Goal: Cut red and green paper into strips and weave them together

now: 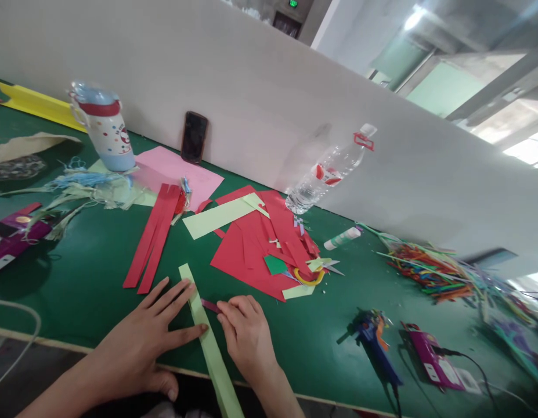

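Observation:
My left hand [149,331] lies flat with fingers spread, fingertips pressing on a long light green paper strip [210,348] that runs from the table over its near edge. My right hand [242,328] sits just right of the strip, fingers curled, pinching a small dark red strip [210,305] that lies across the green one. Both hands rest on the green table [98,302].
Red paper strips [153,235], red sheets [260,244], scissors with a yellow handle [312,276], a glue stick [342,237], a tilted clear bottle [327,171], a patterned cup [104,130], a phone [194,137], a glue gun [373,337] and coloured sticks [429,270] surround them.

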{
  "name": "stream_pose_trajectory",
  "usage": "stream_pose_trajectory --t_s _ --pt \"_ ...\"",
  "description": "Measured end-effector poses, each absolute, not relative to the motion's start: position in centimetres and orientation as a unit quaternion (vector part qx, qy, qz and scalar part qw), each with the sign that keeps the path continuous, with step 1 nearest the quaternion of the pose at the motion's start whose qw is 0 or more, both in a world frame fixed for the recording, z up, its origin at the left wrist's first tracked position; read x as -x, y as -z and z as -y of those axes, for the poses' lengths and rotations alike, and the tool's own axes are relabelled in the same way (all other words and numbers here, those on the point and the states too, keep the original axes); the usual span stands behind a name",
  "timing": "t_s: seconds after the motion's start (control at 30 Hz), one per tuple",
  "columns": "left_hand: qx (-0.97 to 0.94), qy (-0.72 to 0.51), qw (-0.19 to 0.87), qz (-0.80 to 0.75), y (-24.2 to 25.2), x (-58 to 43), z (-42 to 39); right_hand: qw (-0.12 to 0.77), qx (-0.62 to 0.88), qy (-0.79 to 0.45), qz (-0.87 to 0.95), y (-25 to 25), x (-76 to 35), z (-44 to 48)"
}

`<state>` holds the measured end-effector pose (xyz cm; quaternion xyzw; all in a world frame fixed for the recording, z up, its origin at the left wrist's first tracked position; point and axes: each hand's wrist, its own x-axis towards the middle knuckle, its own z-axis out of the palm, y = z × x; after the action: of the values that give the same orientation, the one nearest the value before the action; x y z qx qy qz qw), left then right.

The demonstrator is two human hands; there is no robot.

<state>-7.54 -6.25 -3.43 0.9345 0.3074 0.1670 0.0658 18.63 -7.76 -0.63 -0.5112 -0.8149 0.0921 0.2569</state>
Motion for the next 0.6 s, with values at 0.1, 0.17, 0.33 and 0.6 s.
stream_pose_trajectory --t_s 0.1,0.17,0.33,0.6 --pt "-0.935 -0.166 0.057 -0.307 3.3 7.5 6.2 0.265 0.516 -0.092 0.809 0.7 -18.7 7.6" --pt "-0.939 -0.158 0.041 -0.304 3.2 7.5 6.1 0.273 0.517 -0.091 0.806 0.7 -18.8 7.6" --pt "-0.942 -0.153 0.015 -0.298 2.7 7.3 6.3 0.263 0.513 -0.097 0.812 0.5 -19.4 8.1" --pt "-0.918 -0.184 0.044 -0.349 2.8 7.0 6.8 0.256 0.518 -0.106 0.809 0.5 -19.8 8.9"
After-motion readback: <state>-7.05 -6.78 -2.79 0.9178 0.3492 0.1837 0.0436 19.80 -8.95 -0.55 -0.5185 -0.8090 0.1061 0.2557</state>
